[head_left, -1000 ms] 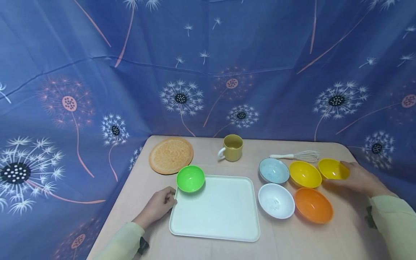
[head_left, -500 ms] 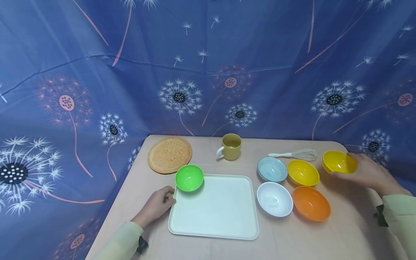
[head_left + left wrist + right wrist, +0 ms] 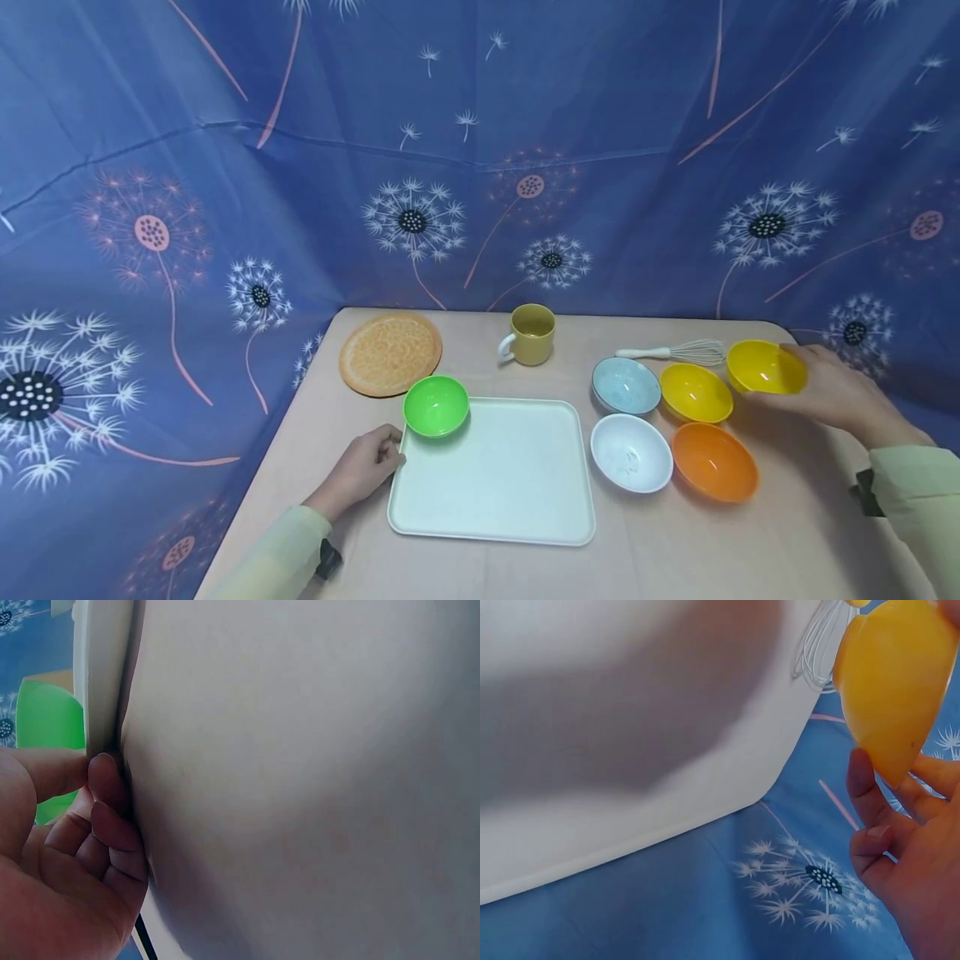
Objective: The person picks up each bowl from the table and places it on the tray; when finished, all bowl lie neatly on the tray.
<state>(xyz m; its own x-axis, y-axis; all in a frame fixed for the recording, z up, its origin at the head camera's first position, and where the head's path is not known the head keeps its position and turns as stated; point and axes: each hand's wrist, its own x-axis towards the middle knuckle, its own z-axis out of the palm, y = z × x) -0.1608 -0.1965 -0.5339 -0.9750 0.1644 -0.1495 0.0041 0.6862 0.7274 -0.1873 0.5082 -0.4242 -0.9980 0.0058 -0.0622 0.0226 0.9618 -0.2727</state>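
Note:
My right hand [image 3: 840,392] holds a yellow bowl [image 3: 765,367] by its right side, above the table; the right wrist view has this yellow bowl [image 3: 892,682] tilted between thumb and fingers. My left hand [image 3: 362,467] pinches the left rim of a white rectangular tray [image 3: 495,492], and in the left wrist view the thumb and curled fingers meet at the tray edge [image 3: 105,682]. On the tray's far left corner sits a green bowl [image 3: 437,407]. A second yellow bowl [image 3: 696,393] stands just left of the held one.
Light blue [image 3: 626,386], white [image 3: 632,454] and orange bowls [image 3: 715,463] stand right of the tray. Behind them lies a whisk [image 3: 675,352]. A mustard mug [image 3: 533,335] is at the back middle, a round pizza-like mat [image 3: 390,354] at back left. Patterned cloth [image 3: 480,167] hangs behind the table.
The held yellow bowl was lifted off the table and carried a little right and away, then back left toward the second yellow bowl. My left hand stays at the tray rim.

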